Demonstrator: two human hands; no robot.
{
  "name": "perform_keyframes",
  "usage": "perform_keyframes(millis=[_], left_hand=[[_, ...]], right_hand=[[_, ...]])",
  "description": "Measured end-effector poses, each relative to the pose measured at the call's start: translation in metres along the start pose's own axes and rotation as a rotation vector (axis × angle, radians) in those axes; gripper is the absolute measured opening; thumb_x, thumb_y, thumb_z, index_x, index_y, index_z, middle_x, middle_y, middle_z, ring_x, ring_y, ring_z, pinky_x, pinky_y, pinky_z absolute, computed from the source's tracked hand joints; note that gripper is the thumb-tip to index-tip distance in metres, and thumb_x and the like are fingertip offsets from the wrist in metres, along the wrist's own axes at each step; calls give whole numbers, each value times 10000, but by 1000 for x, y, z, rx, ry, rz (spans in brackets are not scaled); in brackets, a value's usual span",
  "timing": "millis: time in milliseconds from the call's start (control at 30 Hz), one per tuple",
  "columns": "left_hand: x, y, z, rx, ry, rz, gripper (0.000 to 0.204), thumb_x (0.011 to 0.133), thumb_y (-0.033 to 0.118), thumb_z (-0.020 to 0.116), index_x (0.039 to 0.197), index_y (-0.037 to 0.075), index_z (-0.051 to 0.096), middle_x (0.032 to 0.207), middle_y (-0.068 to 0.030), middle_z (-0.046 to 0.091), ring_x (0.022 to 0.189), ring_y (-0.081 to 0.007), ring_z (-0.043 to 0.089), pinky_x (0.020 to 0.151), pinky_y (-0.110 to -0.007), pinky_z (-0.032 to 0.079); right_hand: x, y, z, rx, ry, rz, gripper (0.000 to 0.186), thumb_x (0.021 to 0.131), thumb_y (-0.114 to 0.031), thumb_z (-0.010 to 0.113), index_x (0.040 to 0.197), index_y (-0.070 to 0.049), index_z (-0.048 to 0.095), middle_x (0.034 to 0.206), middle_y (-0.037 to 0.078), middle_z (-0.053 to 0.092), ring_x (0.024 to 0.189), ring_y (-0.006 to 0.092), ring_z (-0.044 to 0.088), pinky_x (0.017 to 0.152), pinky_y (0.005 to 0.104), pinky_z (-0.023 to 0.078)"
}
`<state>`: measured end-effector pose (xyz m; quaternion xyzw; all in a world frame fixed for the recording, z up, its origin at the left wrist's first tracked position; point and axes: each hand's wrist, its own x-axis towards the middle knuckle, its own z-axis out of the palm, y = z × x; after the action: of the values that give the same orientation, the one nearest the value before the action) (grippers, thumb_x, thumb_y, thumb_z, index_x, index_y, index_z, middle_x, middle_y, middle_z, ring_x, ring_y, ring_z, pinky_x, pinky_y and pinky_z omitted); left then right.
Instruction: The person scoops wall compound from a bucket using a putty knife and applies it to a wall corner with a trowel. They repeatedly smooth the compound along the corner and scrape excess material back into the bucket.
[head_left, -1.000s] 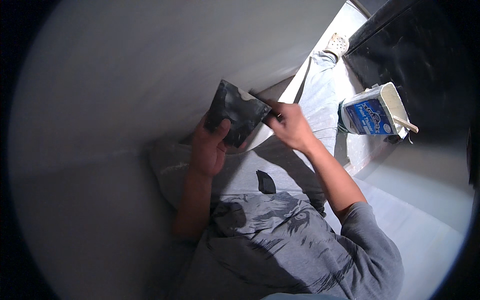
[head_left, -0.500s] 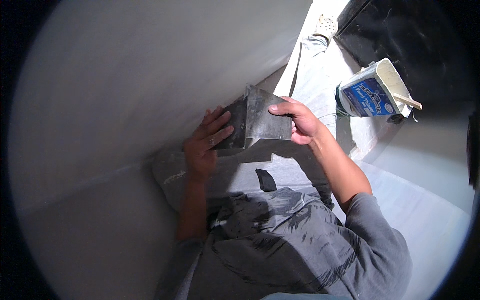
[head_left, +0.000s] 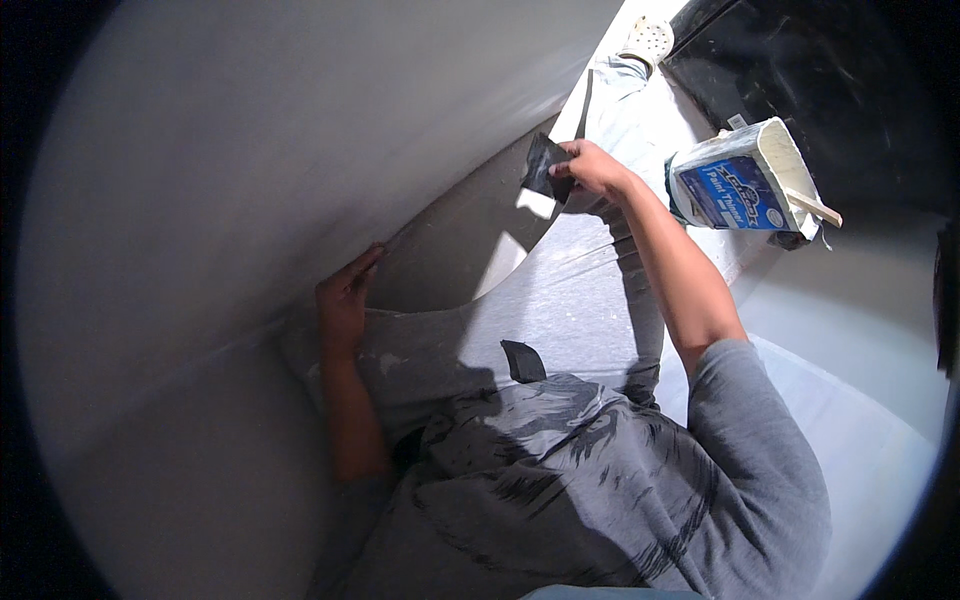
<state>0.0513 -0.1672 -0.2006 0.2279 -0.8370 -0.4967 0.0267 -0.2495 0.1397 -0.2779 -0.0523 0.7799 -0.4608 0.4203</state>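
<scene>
- Right hand (head_left: 590, 168) at 1 o'clock: fingers gripping dark sheet (head_left: 545, 166), pressing it against wall (head_left: 300, 150)
- Left hand (head_left: 345, 300) at 9 o'clock: fingers spread flat, bracing on wall
- Bucket (head_left: 745, 180) standing at 2 o'clock

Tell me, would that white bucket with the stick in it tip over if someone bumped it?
Probably not easily. The white bucket sits on the covered floor, and looks wide for its height, so it should stay put. If it is full it would likely be heavy. The wooden stick leans out over the rim, so a knock there might flip it out.
</scene>
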Motion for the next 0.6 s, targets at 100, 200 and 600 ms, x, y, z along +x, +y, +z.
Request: perform_keyframes(millis=[100,200,600], left_hand=[[12,-12,7,47,-88,-22,302,953,8,603,1230,85,698,1244,-94,693,1183,-195,637,1067,-322,440],[11,-7,9,127,-105,-19,333,921,-61,577,1195,72,712,1227,-113,698,1176,-199,643,1056,-322,451],[12,-11,17,50,-141,-5,379,864,-139,554,1159,31,720,1206,-129,705,1181,-226,645,1065,-340,454]], right_hand=[[74,41,-33,-433,200,-39,409,793,-115,741,1171,13,647,817,137,678,730,189,646,654,350,529],[99,54,-32,-530,520,53,452,740,-152,656,1155,23,635,1013,267,698,987,391,685,864,417,525],[116,50,-29,-407,888,28,328,921,-193,554,1227,-118,646,1089,197,702,1067,389,646,939,473,495]])
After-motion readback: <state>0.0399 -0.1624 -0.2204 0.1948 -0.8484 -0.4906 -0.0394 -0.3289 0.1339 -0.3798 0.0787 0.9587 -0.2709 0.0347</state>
